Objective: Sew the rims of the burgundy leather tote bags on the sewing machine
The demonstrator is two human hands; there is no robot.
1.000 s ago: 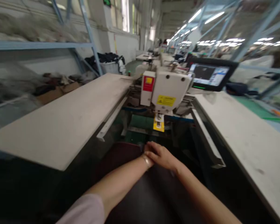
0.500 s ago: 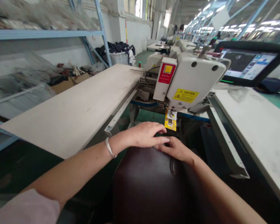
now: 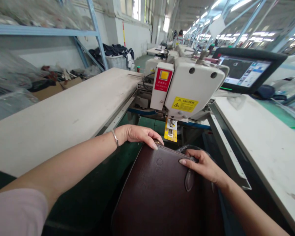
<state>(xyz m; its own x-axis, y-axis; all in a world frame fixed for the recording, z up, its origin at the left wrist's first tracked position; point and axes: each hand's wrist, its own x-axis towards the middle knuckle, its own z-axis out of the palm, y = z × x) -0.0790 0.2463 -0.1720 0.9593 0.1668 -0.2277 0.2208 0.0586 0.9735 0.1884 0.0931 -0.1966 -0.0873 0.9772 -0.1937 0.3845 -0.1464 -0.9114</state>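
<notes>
A dark brown leather bag with a stitched top edge and a strap tab lies in front of me, below a white industrial sewing machine. My left hand, with a silver bangle on the wrist, curls its fingers over the bag's top left corner. My right hand grips the bag's top right edge, fingers closed over the rim. Just beyond the bag's edge, a yellow tag hangs at the machine's needle area.
Long white tables stand at the left and right. A black touchscreen sits right of the machine. Blue shelving, cardboard and dark clothing piles lie at the left. The floor is green.
My hands have spread apart from the bag's middle to its two top corners. The bag has risen, so its stitched edge and strap tab now show.
</notes>
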